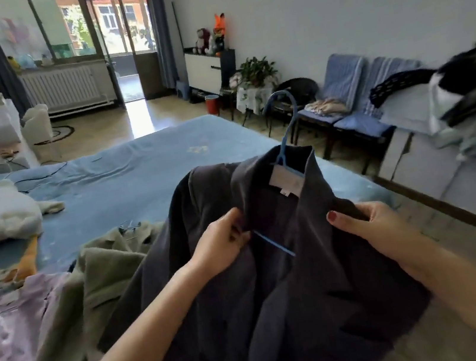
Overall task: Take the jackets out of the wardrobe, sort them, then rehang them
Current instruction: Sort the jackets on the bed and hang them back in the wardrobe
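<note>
Dark jacket [278,283] in front of you, over near edge of bed [135,171], blue hanger [287,153] already inside collar. Your left hand [222,245] pinches left lapel; your right hand [362,224] grips right shoulder. Looks like you are mid-rehang on this one. Green jacket [93,297] and lilac garment [14,334] lie on bed, apparently left to hang. Wardrobe out of view.

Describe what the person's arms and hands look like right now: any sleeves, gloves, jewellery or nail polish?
Both forearms are bare to the bottom frame edge: no sleeves or gloves show. No watch, bracelet or ring is visible on the left hand or the right hand. The right thumbnail wears dark red polish; a nail on the left hand looks similarly dark, though it is partly hidden.
</note>
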